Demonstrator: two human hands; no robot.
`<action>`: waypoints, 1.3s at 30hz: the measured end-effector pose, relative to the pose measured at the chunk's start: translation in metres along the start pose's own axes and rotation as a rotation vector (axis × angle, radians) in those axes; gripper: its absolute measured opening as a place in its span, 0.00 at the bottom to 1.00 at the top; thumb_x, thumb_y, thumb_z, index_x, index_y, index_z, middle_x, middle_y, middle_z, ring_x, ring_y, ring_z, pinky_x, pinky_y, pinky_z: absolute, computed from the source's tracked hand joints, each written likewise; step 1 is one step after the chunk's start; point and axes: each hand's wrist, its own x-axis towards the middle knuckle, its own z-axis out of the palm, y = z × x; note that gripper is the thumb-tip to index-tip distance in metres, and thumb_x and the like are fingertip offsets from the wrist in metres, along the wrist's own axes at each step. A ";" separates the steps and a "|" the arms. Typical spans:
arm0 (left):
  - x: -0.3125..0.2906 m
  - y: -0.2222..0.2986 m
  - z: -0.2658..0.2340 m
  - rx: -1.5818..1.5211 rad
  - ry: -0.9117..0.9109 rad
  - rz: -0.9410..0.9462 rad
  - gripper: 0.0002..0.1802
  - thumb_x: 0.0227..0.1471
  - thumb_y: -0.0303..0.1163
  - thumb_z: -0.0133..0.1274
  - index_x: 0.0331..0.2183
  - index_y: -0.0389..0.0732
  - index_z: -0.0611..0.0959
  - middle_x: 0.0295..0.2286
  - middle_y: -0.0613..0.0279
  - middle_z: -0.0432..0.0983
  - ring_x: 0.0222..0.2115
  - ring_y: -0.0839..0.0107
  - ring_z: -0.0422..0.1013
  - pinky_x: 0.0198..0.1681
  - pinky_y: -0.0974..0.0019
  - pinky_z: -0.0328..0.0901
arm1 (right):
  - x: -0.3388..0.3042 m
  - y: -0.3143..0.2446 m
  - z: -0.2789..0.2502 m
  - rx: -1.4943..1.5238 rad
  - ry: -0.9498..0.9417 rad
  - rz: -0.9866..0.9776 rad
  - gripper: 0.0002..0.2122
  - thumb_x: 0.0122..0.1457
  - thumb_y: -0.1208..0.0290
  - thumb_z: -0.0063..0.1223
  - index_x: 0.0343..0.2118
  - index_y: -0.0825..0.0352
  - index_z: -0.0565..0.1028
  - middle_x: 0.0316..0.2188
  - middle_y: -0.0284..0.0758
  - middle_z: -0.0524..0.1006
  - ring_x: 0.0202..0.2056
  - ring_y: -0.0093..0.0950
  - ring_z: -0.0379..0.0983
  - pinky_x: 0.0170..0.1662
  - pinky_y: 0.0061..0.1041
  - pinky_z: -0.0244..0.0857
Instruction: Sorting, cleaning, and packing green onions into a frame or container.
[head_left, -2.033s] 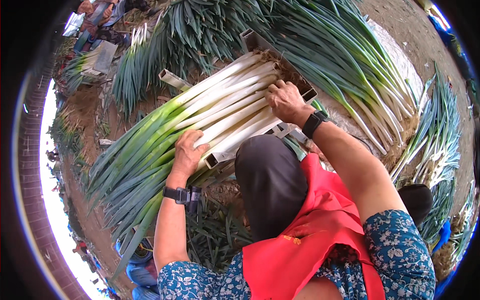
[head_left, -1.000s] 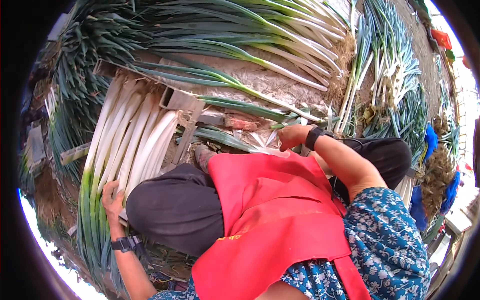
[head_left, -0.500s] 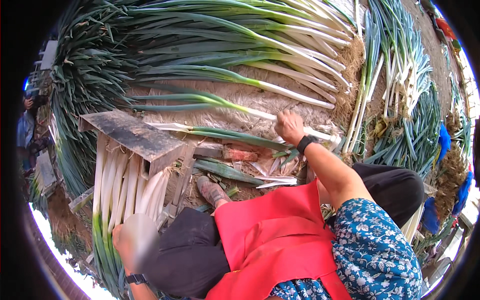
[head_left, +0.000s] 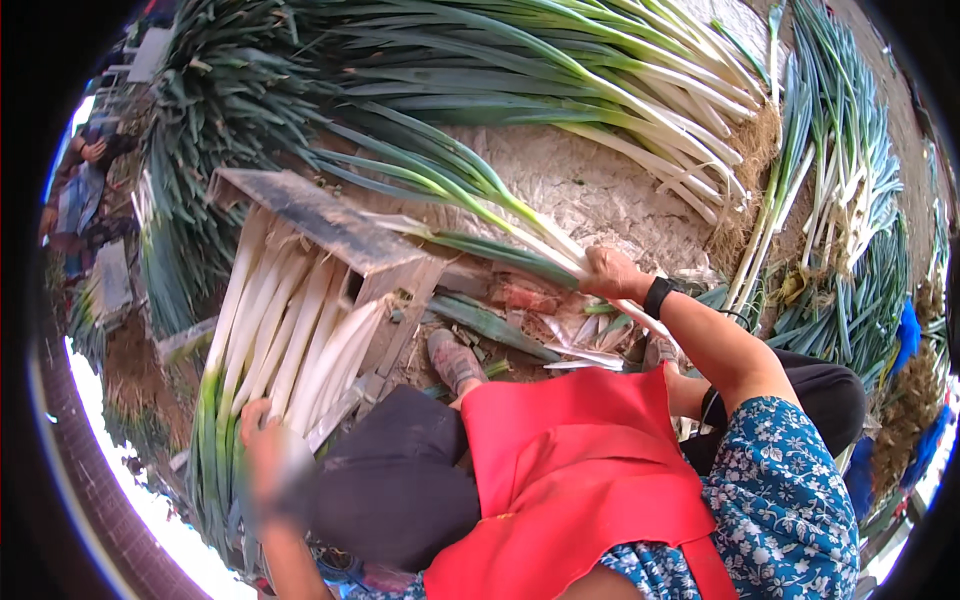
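- Black-strapped right hand (head_left: 612, 272): fingers closed around what appear to be two long, white-shanked, green-leaved leek stalks (head_left: 545, 236). The grip lies on the white shank, probably because this firm section handles more steadily than the loose leaves. Leaves trail to the upper left; the white ends point toward the lap.
- Left hand (head_left: 265, 440): partly blurred, at the near edge of a thick white-and-green leek bundle (head_left: 285, 325). Whether the fingers clamp or merely rest cannot be told; the position would suit keeping the bundle in line.
- Dirt-stained grey metal rack (head_left: 320, 215): holds the bundle, root ends beside its end plate, leaves extending past the opposite side. The plate likely serves as a stop that evens the butts.
- Black-trousered knee (head_left: 395, 490): just beside the bundle.
- Broad green-and-white leek pile (head_left: 600, 90): lies on a pale, soil-smeared sheet (head_left: 570, 165), roots grouped to the right, presumably so that shanks face the right hand.
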 end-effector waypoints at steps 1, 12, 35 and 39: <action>0.003 -0.002 0.001 -0.001 -0.004 0.029 0.16 0.38 0.18 0.53 0.36 0.32 0.78 0.38 0.53 0.73 0.43 0.59 0.70 0.51 0.63 0.62 | -0.001 -0.006 0.007 0.126 0.025 -0.029 0.18 0.43 0.63 0.59 0.36 0.69 0.75 0.30 0.48 0.78 0.32 0.40 0.77 0.36 0.36 0.69; 0.019 -0.006 0.013 0.088 0.098 0.201 0.17 0.41 0.27 0.56 0.38 0.37 0.82 0.39 0.51 0.78 0.43 0.56 0.74 0.49 0.61 0.67 | -0.174 -0.130 -0.084 0.696 0.129 -0.204 0.11 0.44 0.74 0.56 0.31 0.74 0.72 0.17 0.29 0.70 0.15 0.17 0.65 0.17 0.19 0.57; -0.148 0.049 -0.096 0.682 0.704 0.191 0.32 0.47 0.37 0.62 0.55 0.47 0.73 0.56 0.53 0.65 0.62 0.56 0.53 0.63 0.38 0.37 | -0.093 -0.439 -0.016 -0.402 -0.083 -1.260 0.33 0.49 0.78 0.52 0.62 0.70 0.58 0.42 0.47 0.74 0.36 0.40 0.75 0.37 0.37 0.69; -0.112 -0.010 -0.053 0.531 0.383 0.080 0.32 0.50 0.47 0.57 0.56 0.49 0.73 0.49 0.54 0.71 0.52 0.56 0.63 0.59 0.42 0.47 | -0.031 -0.430 0.008 -0.578 0.122 -1.192 0.28 0.51 0.74 0.56 0.58 0.64 0.66 0.46 0.40 0.72 0.49 0.39 0.68 0.51 0.40 0.61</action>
